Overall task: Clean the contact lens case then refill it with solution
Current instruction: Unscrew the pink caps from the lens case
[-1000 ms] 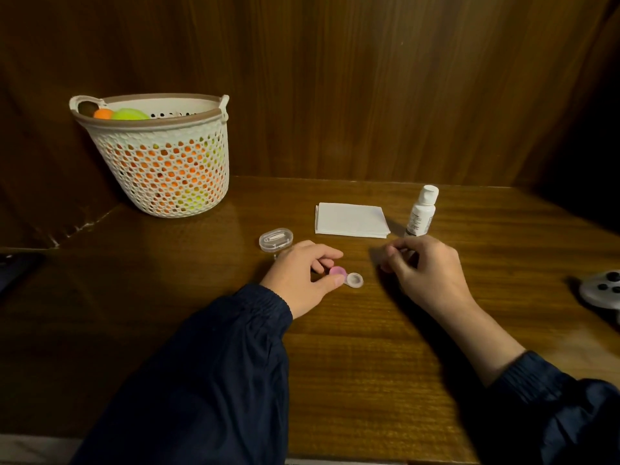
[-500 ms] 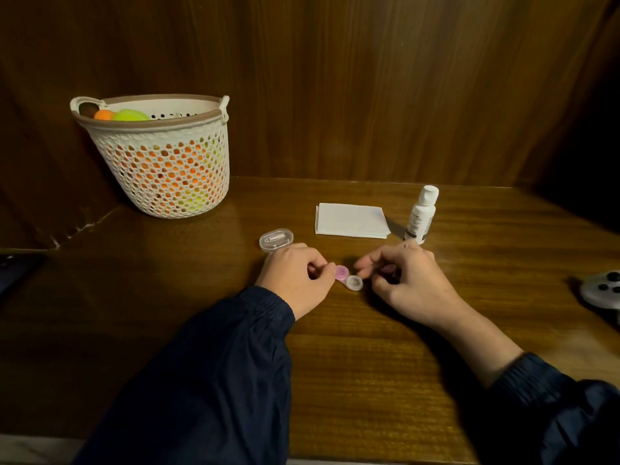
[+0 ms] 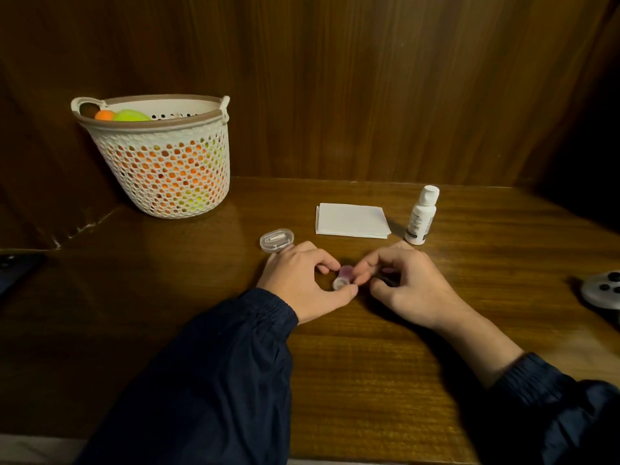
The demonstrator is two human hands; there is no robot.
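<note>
The small contact lens case (image 3: 343,278), with one pink cap and one open white well, sits tilted between my hands near the middle of the wooden table (image 3: 335,380). My left hand (image 3: 302,280) pinches it from the left with thumb and curled fingers. My right hand (image 3: 402,286) touches the pink cap with its fingertips, the other fingers curled; something dark shows under them. The white solution bottle (image 3: 421,216) stands capped just behind my right hand. A folded white tissue (image 3: 352,219) lies left of the bottle.
A clear oval plastic container (image 3: 277,240) lies behind my left hand. A white mesh basket (image 3: 161,162) holding orange and green balls stands at the back left. A grey game controller (image 3: 604,290) lies at the right edge. A dark phone (image 3: 16,270) lies far left.
My right hand has moved left from beside the bottle to the lens case and now touches the pink cap. My left hand has kept its hold and tipped the case up.
</note>
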